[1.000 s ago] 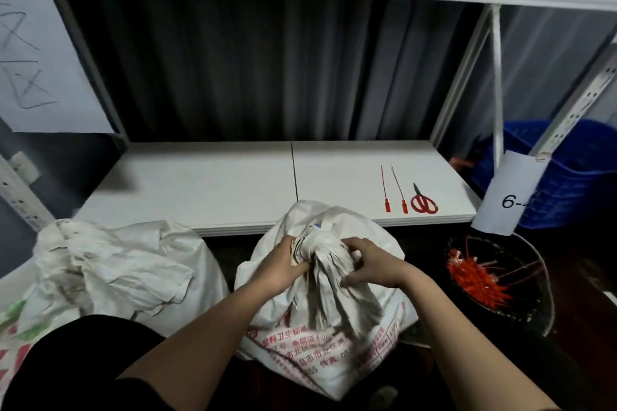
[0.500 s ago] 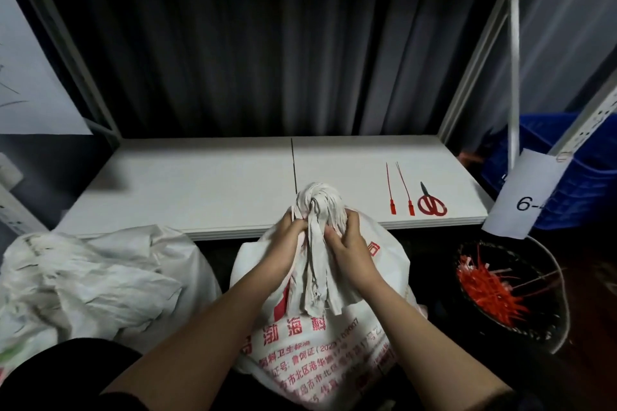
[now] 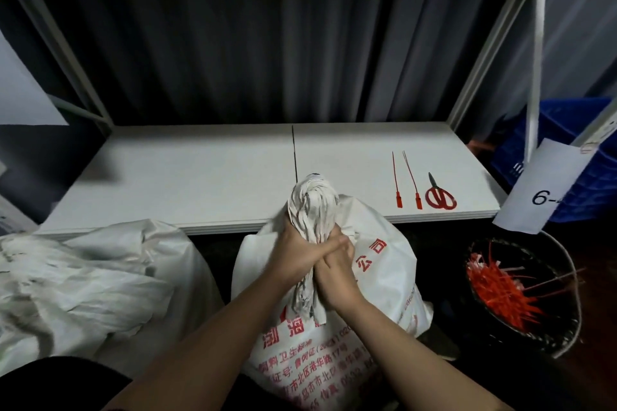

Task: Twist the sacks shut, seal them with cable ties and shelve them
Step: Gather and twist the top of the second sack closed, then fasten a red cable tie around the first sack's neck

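Both hands are clamped on the gathered neck of the white woven plastic sack with red printed lettering (image 3: 377,280), dead centre of the view. The left hand (image 3: 293,255) wraps the twisted bunch from nine o'clock, fingers curled right round it, thumb lying across the front. The right hand (image 3: 335,272) closes in from three o'clock just below, fingers curled over the same bunch and overlapping the left thumb, so the two hands are pressed together, touching. Above the grip, the twisted neck (image 3: 312,202) stands upright in a ribbed plume, its tip at twelve o'clock from the hands and overlapping the front edge of the white shelf board (image 3: 187,177). Below the grip, a loose tail of cloth hangs down between the wrists.

Both forearms rise from the bottom edge, the left from seven o'clock, the right from five o'clock, converging on the neck in a narrow V, wrists roughly level.

The sack itself sits on the floor just in front of the shelf. At nine o'clock from it lies a second white woven sack (image 3: 86,280), mouth open and crumpled. On the shelf at two o'clock lie two red cable ties (image 3: 405,183), side by side, and just beside them a pair of red-handled scissors (image 3: 440,195). At three o'clock, on the floor, a black round bucket (image 3: 567,284) holds a heap of red tie offcuts (image 3: 497,287). Above it hangs a white paper label (image 3: 544,187) marked "6-", with a blue plastic crate (image 3: 567,130) behind.
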Demonstrator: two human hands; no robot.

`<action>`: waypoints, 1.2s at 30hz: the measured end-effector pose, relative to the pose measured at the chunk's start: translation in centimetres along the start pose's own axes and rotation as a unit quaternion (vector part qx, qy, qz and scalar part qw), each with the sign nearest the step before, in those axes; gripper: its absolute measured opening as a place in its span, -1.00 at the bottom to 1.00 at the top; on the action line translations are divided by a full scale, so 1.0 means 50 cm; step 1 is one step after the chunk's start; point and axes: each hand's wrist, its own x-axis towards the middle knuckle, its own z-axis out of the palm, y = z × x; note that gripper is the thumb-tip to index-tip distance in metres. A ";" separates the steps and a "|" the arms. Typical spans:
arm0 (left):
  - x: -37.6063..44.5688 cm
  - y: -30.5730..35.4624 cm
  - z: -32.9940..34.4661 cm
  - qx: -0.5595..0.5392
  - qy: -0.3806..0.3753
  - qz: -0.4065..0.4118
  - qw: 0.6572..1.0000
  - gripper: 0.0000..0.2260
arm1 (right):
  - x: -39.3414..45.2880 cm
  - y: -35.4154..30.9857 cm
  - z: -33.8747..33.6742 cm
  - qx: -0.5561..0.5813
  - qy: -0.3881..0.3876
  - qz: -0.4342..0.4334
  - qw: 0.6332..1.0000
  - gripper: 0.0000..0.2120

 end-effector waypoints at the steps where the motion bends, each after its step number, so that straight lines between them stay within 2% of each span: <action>1: 0.004 0.005 -0.002 -0.014 0.005 -0.002 1.000 -0.41 | 0.000 0.003 -0.004 -0.019 -0.022 -0.001 1.000 -0.54; 4: 0.015 0.025 -0.007 -0.078 0.005 -0.038 0.996 -0.73 | 0.010 0.011 -0.027 -0.025 -0.072 0.020 0.997 -0.24; 6: 0.024 0.029 -0.008 -0.104 0.020 -0.067 0.992 -0.84 | 0.024 0.013 -0.049 0.010 -0.090 0.045 0.995 -0.22; 10: 0.038 0.022 0.001 -0.079 0.049 -0.096 0.991 -0.86 | 0.057 0.030 -0.098 0.159 -0.065 0.067 0.983 -0.57; 12: 0.042 0.021 0.005 -0.038 0.068 -0.102 0.992 -0.90 | 0.080 0.039 -0.120 0.158 -0.021 0.081 0.984 -0.72; 17: 0.061 0.034 0.034 0.036 0.067 -0.085 0.993 -0.82 | 0.178 0.117 -0.185 0.013 0.077 0.155 0.985 -0.81; 21: 0.095 0.030 0.073 0.091 0.081 -0.096 0.988 -0.53 | 0.246 0.197 -0.236 -0.065 0.102 0.216 0.969 -0.85; 24: 0.131 0.021 0.099 0.134 0.087 -0.109 0.981 -0.46 | 0.291 0.279 -0.262 -0.111 0.099 0.259 0.954 -0.84; 32: 0.219 -0.007 0.158 0.196 0.064 -0.123 0.971 -0.50 | 0.392 0.437 -0.278 -0.195 0.075 0.317 0.925 -0.80; 36: 0.243 -0.018 0.168 0.189 0.035 -0.139 0.972 -0.33 | 0.433 0.497 -0.260 -0.204 0.069 0.333 0.918 -0.79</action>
